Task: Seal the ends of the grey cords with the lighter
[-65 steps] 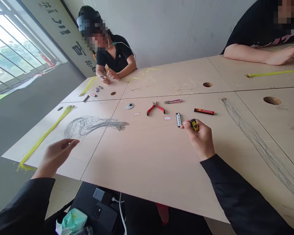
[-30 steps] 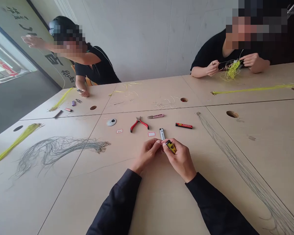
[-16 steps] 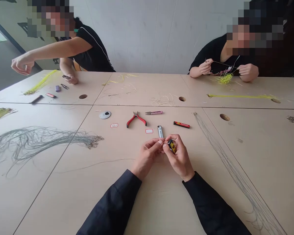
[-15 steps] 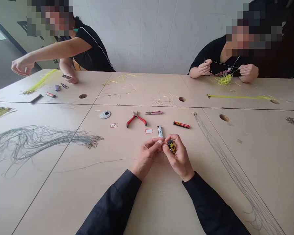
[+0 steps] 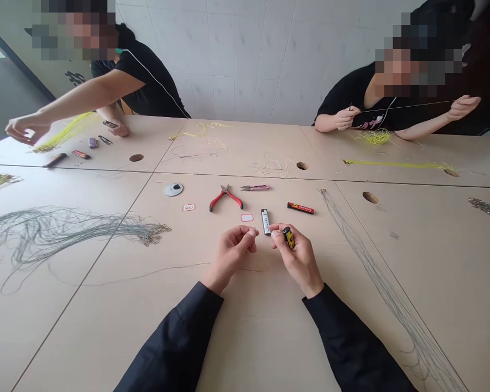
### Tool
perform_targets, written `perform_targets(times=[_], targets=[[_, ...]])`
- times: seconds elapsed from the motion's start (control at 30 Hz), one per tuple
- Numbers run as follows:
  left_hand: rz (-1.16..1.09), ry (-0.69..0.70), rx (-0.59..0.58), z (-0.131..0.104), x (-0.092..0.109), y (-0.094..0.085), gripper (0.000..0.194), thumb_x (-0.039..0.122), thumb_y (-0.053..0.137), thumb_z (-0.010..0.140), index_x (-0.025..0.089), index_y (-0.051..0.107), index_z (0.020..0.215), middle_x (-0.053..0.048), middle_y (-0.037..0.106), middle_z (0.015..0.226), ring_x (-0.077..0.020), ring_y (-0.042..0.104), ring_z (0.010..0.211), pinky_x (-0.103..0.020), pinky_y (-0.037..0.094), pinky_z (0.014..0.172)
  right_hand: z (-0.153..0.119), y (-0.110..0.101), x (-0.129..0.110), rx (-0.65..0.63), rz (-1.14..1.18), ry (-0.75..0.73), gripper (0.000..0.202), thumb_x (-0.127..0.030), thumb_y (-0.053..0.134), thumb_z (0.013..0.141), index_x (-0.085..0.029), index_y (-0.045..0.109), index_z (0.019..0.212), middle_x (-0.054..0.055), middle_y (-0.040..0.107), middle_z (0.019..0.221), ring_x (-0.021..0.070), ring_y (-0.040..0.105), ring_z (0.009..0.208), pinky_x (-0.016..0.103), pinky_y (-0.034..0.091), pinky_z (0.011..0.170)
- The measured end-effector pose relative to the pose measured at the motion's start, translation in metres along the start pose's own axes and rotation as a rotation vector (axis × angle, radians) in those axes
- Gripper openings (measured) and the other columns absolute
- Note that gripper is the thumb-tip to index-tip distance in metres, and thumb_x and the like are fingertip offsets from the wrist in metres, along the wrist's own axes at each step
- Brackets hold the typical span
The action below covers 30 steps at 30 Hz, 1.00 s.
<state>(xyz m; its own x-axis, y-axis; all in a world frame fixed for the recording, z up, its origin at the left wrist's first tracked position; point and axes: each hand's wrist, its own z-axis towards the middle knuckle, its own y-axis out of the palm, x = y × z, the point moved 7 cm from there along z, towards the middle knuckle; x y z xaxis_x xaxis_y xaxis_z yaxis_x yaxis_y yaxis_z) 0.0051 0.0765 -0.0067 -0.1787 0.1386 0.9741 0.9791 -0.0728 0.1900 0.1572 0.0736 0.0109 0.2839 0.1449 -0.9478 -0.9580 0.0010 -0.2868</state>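
My left hand (image 5: 232, 255) is closed, thumb and forefinger pinched on something too small to make out. A thin grey cord (image 5: 163, 269) runs along the table behind the wrist and reappears below the fingers. My right hand (image 5: 297, 260) is wrapped round a black and yellow lighter (image 5: 288, 238), held tilted. Just beyond the gap between my hands lies a white lighter (image 5: 265, 222). Farther off are red-handled pliers (image 5: 226, 198), pink thread snips (image 5: 255, 188) and a red lighter (image 5: 300, 208).
A bundle of grey cords (image 5: 81, 231) spreads at the left, another bundle (image 5: 375, 275) at the right. A round metal disc (image 5: 173, 189) and two small labels sit beyond my hands. Across the table, two people handle yellow cords (image 5: 373, 136). Round holes (image 5: 370, 197) pierce the tabletop.
My hands have come apart, the left moving leftward while the right keeps the black and yellow lighter. The person at the right has stretched a cord out sideways.
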Motion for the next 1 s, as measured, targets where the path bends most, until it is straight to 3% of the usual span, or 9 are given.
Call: perform_targets(times=[0.17,0.3,0.5,0.67,0.87,1.0], targets=[[0.168,0.000,-0.073,-0.001,-0.003,0.009,0.035,0.048,0.062,0.084,0.012,0.063,0.082,0.002,0.053,0.060,-0.0083,0.042,0.056,-0.021,0.031,0.053,0.001,0.006,-0.004,-0.107,0.046,-0.031,0.024,-0.039,0.056,0.092,-0.020,0.064,0.104,-0.003,0.053,0.067,0.0118,0.047,0.060,0.023,0.040,0.060],[0.197,0.008,-0.076,-0.001,-0.004,0.011,0.036,0.048,0.063,0.083,0.013,0.063,0.081,0.002,0.052,0.060,-0.0082,0.041,0.055,-0.021,0.030,0.052,0.001,0.006,-0.004,-0.101,0.034,-0.041,0.020,-0.039,0.058,0.090,-0.019,0.062,0.090,-0.002,0.054,0.068,0.0125,0.048,0.062,0.023,0.040,0.061],[0.177,0.015,-0.075,-0.001,-0.004,0.012,0.032,0.044,0.064,0.082,0.012,0.063,0.083,0.001,0.054,0.062,-0.0084,0.043,0.057,-0.021,0.032,0.053,0.002,0.006,-0.002,-0.096,0.006,-0.041,0.022,-0.040,0.056,0.091,-0.018,0.060,0.088,-0.002,0.052,0.068,0.0127,0.045,0.062,0.024,0.038,0.060],[0.162,0.065,-0.043,0.000,-0.007,0.011,0.028,0.040,0.065,0.082,0.012,0.062,0.082,0.001,0.055,0.063,-0.0083,0.045,0.056,-0.021,0.035,0.053,0.003,0.006,0.005,-0.075,-0.003,0.032,0.026,-0.044,0.057,0.089,-0.018,0.058,0.083,-0.005,0.042,0.062,0.0112,0.036,0.056,0.023,0.032,0.052],[0.182,0.081,-0.001,0.000,-0.008,0.009,0.027,0.039,0.067,0.079,0.011,0.065,0.080,0.000,0.057,0.064,-0.0085,0.046,0.057,-0.021,0.035,0.053,0.002,0.007,0.004,-0.098,0.009,0.046,0.025,-0.042,0.061,0.086,-0.018,0.058,0.081,-0.004,0.046,0.065,0.0110,0.040,0.060,0.023,0.033,0.054],[0.196,0.081,-0.010,-0.001,-0.008,0.010,0.026,0.037,0.067,0.079,0.012,0.065,0.079,-0.001,0.058,0.065,-0.0090,0.048,0.058,-0.021,0.036,0.053,0.002,0.006,0.006,-0.095,-0.014,0.058,0.030,-0.044,0.059,0.087,-0.018,0.053,0.074,-0.004,0.040,0.062,0.0114,0.036,0.058,0.023,0.030,0.052]])
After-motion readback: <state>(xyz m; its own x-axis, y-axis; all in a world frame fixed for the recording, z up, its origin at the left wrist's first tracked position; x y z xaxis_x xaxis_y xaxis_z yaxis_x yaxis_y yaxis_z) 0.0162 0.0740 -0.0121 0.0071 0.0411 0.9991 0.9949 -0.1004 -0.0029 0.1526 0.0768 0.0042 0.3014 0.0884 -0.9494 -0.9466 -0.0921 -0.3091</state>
